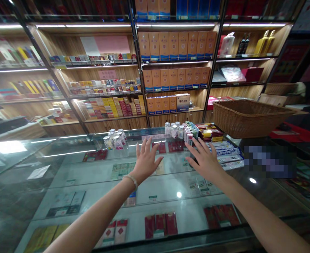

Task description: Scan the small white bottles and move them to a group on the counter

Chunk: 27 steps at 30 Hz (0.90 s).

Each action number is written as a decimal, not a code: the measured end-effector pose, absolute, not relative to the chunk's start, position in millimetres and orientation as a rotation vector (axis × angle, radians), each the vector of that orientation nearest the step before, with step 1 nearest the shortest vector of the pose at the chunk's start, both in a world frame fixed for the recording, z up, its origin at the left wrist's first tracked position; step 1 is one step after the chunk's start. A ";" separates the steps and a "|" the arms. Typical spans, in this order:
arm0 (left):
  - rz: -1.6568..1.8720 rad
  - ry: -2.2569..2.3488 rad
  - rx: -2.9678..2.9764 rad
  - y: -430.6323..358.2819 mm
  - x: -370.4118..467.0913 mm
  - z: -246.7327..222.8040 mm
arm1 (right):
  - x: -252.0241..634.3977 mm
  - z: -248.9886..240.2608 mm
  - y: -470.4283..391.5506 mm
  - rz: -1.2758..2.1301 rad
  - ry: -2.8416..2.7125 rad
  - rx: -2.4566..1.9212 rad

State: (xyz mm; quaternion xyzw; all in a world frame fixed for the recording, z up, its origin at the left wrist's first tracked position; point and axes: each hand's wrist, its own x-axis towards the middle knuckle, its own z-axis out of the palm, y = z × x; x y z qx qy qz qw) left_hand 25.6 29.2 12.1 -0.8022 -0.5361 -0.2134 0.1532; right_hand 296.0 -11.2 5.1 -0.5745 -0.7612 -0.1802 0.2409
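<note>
My left hand (146,159), a beaded bracelet (132,182) at its wrist, is held over the glass counter (144,207) with its fingers spread and nothing in it. To its right my right hand (202,157) is likewise spread and holds nothing. Whether either palm touches the glass I cannot tell. Beyond the left hand, to its left, stands a cluster of small white-capped bottles (115,139). Just past the right fingertips is a group of small bottles and tubes (181,129). Blue-and-white long packets (227,151) lie to the right of that hand.
Under the glass lie cigarette packs (160,225) in rows. A wicker basket (250,117) stands on the counter at the right, near red and yellow packets (210,131). Behind are lit shelves with orange boxes (173,45), stacked packs (115,107) and bottles (265,43).
</note>
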 end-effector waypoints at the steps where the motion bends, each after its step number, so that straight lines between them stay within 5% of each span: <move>1: -0.633 -1.530 -2.295 35.5 31.9 14.0 | 295.8 5.8 -11.6 -0.492 -2.082 -1.573; 27: -0.904 -1.744 -2.120 160.9 123.6 4.1 | 294.0 17.0 -13.9 -0.465 -1.997 -1.555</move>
